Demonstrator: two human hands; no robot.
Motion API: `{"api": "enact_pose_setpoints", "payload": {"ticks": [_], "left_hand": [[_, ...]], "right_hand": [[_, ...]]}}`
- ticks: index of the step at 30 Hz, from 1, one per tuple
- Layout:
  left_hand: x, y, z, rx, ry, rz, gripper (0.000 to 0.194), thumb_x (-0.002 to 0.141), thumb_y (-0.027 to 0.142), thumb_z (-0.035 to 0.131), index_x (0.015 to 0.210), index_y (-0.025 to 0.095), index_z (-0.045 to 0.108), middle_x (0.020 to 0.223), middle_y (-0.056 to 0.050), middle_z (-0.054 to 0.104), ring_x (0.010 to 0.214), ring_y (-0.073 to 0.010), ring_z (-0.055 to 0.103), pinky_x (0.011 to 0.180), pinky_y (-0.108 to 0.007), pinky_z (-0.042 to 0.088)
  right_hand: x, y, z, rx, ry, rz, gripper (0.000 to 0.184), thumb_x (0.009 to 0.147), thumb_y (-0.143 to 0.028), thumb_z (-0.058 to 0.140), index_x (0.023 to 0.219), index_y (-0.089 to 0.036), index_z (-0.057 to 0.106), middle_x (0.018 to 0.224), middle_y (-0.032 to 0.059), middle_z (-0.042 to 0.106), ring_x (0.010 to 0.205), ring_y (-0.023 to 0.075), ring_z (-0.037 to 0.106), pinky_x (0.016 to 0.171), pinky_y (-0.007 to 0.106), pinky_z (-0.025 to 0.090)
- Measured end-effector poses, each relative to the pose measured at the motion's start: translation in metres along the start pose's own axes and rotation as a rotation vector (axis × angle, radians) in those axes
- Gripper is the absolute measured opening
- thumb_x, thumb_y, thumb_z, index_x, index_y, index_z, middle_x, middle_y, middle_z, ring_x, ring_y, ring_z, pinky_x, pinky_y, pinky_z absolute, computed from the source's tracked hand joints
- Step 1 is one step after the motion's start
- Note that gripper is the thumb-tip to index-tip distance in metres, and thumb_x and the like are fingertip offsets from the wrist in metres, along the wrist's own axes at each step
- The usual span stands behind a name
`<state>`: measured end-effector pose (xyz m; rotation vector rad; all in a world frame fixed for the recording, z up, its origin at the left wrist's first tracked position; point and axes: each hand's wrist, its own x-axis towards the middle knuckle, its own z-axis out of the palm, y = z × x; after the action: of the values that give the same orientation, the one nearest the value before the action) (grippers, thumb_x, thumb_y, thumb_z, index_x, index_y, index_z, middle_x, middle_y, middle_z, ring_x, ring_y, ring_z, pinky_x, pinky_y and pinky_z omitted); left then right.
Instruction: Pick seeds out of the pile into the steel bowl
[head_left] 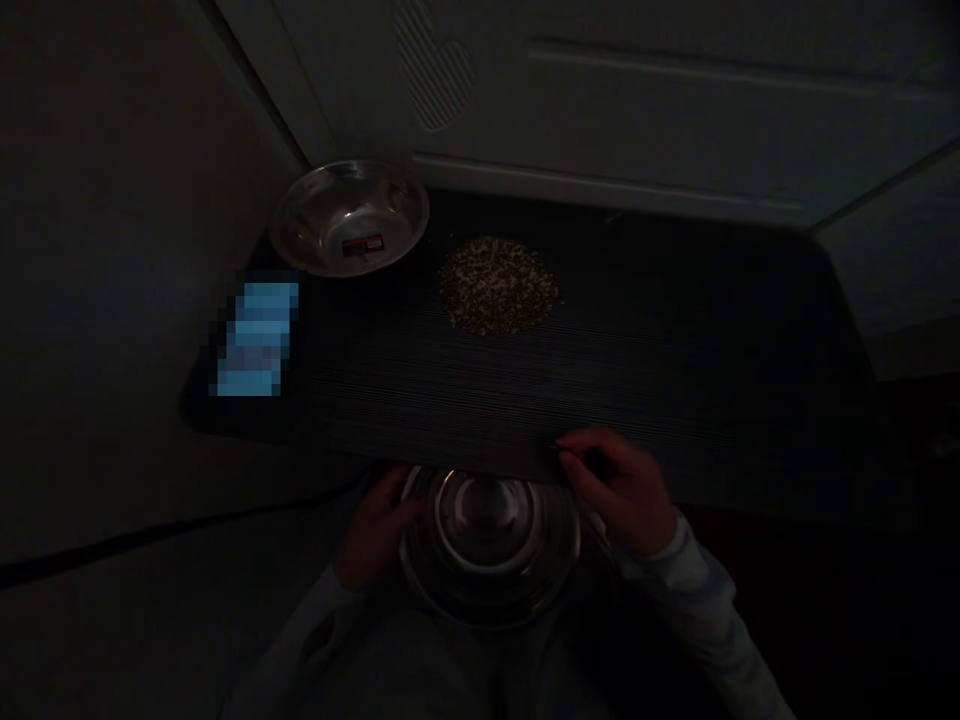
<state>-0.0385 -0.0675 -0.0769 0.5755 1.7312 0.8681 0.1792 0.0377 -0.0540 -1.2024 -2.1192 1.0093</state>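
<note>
The scene is very dim. My left hand (384,522) grips the left rim of a shiny metal bowl (489,595), which sits below the table's front edge against my lap. Over the bowl's right side, at the table edge, my right hand (619,485) is closed in a pinch of thumb and forefinger. A tiny dark speck shows at its fingertips, too small to name. Farther back on the dark table (675,360) lies a round heap of mixed light and brown grains or seeds (499,285), apart from both hands.
A second metal bowl (300,225) with a dark label inside stands at the table's back left. In front of it lies a lit, blurred phone-like screen (255,340). Pale panels with a ribbed heart shape (437,85) rise behind the table. A dark strap or cord (187,525) runs at lower left.
</note>
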Motion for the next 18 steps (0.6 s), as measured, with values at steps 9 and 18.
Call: {"api": "enact_pose_setpoints", "payload": {"ticks": [9,18], "left_hand": [[0.0008,-0.002,0.0011,-0.049,-0.026,-0.018,0.041,0.06,0.024,0.054,0.1,0.016,0.053,0.104,-0.004,0.06,0.096,-0.0235,0.051,0.082,-0.032,0.037],[0.0004,-0.0001,0.0017,-0.025,0.0,-0.008,0.041,0.058,0.023,0.054,0.098,0.017,0.055,0.1,-0.004,0.062,0.093,-0.0233,0.053,0.08,-0.032,0.039]], "right_hand": [[0.0019,-0.0001,0.0008,-0.041,-0.015,-0.038,0.01,0.072,-0.023,0.05,0.08,-0.02,0.055,0.068,-0.0007,0.056,0.063,0.0096,0.052,0.058,0.023,0.041],[0.002,-0.0007,0.0007,-0.022,-0.034,-0.048,0.009,0.071,-0.021,0.051,0.08,-0.02,0.055,0.066,-0.0013,0.055,0.062,0.0091,0.051,0.057,0.023,0.041]]}}
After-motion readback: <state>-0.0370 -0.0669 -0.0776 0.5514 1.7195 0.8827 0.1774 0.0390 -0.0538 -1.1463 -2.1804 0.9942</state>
